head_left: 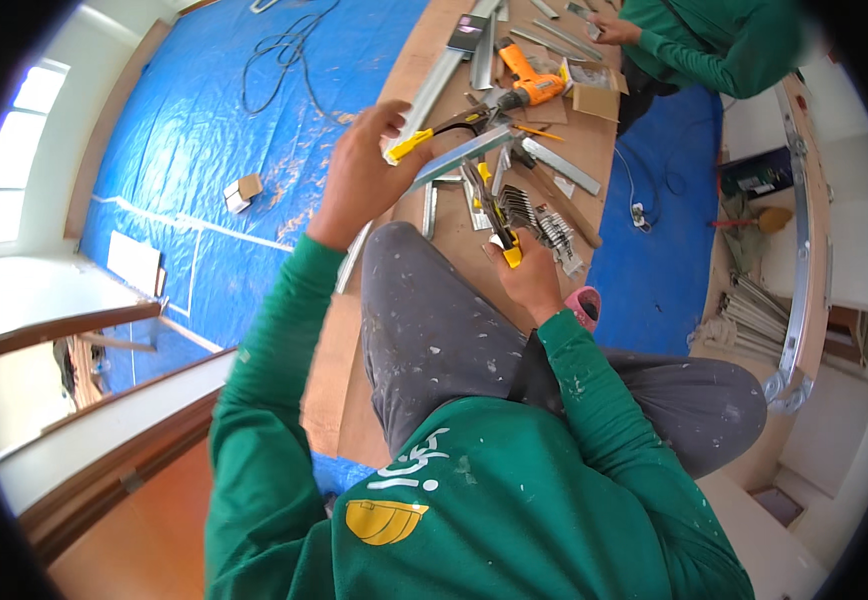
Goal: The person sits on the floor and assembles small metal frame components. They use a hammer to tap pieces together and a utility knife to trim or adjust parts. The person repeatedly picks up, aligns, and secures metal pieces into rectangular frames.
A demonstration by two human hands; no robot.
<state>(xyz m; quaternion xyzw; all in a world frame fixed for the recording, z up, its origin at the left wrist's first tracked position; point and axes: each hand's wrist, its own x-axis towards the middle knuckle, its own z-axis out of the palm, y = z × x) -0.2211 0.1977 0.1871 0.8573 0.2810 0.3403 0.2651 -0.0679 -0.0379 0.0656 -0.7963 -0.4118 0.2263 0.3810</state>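
Observation:
My left hand [362, 172] is raised at the left edge of the board, its fingers bent round the near end of a short galvanized metal channel [462, 156]. A yellow-and-black tool handle [412, 146] shows beside its fingers; whether the hand touches it I cannot tell. Lower and to the right, my right hand [529, 275] is closed round the yellow-and-dark handles of snips [492, 208], whose head points up toward the channel. Right beside the snips lie a row of small metal clips [554, 232] and a hammer with a wooden handle [576, 212].
An orange cordless drill [532, 82], an open cardboard box [596, 92], a pencil [539, 132] and metal offcuts [562, 165] crowd the brown board. A co-worker's hand [614, 30] holds a metal piece at the far right. Blue sheeting [209, 130] with a cable [289, 45] covers the floor.

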